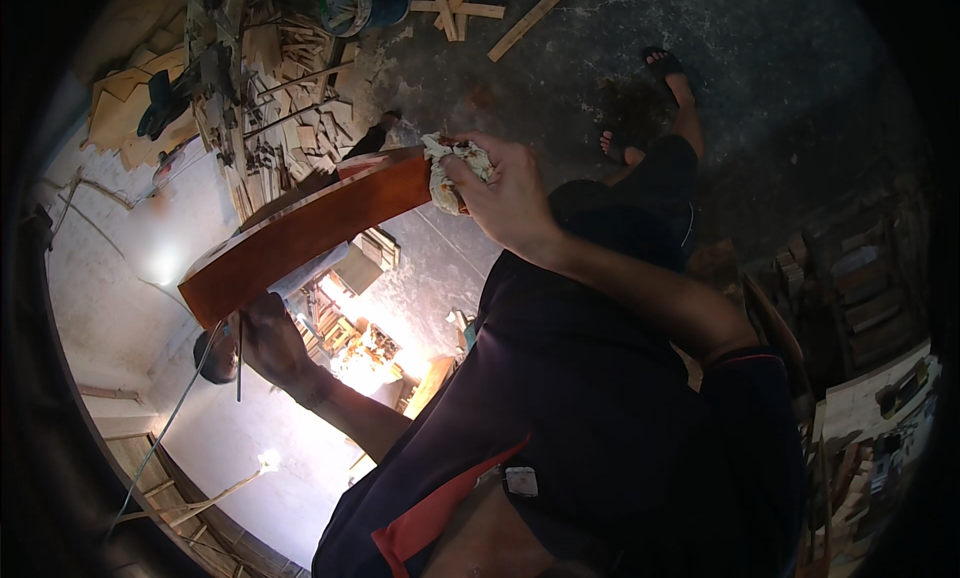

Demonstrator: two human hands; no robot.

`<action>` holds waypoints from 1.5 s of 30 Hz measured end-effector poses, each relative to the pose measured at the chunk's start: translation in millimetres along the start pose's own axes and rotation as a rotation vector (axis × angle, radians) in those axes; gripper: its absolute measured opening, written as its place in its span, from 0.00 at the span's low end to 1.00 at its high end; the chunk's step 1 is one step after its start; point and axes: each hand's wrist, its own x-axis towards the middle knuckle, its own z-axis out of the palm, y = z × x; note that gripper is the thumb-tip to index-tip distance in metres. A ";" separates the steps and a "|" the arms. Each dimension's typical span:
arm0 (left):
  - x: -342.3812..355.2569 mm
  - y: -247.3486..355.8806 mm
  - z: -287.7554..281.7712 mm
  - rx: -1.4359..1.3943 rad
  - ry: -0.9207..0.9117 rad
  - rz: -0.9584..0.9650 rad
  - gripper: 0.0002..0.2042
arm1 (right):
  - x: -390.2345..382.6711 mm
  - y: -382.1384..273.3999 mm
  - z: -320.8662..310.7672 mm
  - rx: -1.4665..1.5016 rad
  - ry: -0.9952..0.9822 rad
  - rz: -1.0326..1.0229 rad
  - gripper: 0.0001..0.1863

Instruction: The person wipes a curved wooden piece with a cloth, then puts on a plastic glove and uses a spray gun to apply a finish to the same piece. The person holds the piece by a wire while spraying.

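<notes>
Floor [780,118]: head view; dark grey, stained and patchy, filling the top and upper right.
Wall [110,288]: pale, down the left side, with a bright spot of light on it.
Scrap wood [310,133]: short offcuts and strips heaped at the upper left.
Bucket [388,5]: bluish, at the top edge beside the heap.
Loose strip [530,21]: flat on the floor, right of a few crossed pieces of wood.
Wooden piece [300,233]: reddish-brown and gently curved, slanting from the lower left up to the right, between the two hands.
Right hand [508,193]: closed around a crumpled cloth, at the upper right end of the wooden piece.
Cloth [447,183]: whitish with brown stains, bunched and touching that end.
Left hand [275,343]: in shadow at the lower left end, seemingly against the underside; how far its fingers close, I cannot tell.
Shirt [600,408]: dark, with a red-orange edge at the collar, across the lower middle.
Sandal [660,66]: dark, on a foot at the upper right.
Glow [372,363]: strong white-yellow light below the wooden piece, washing out the objects around it.
</notes>
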 end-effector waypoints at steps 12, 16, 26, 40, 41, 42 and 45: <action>0.8 -3.3 9.9 0.096 -0.015 0.021 0.12 | -16.6 -21.3 14.4 -0.083 -0.062 -0.170 0.11; -0.2 0.6 1.0 0.261 -0.006 0.041 0.14 | -51.8 -50.5 23.4 0.099 -0.312 -0.509 0.12; -5.7 0.6 18.0 0.330 0.153 0.053 0.11 | -44.3 -6.4 -71.4 0.233 -0.200 0.225 0.13; -3.8 -3.6 33.0 0.327 0.213 0.046 0.07 | -29.6 26.4 -41.1 0.007 -0.097 0.092 0.11; -3.3 -4.4 34.9 0.341 0.228 0.055 0.07 | -28.6 26.5 -39.2 -0.028 -0.072 0.018 0.10; -2.9 -5.2 36.3 0.355 0.243 0.065 0.08 | -27.5 26.6 -36.9 -0.023 -0.086 0.041 0.09; -4.2 -7.9 35.8 0.332 0.260 0.085 0.08 | -25.5 27.1 -33.0 -0.006 -0.115 0.075 0.08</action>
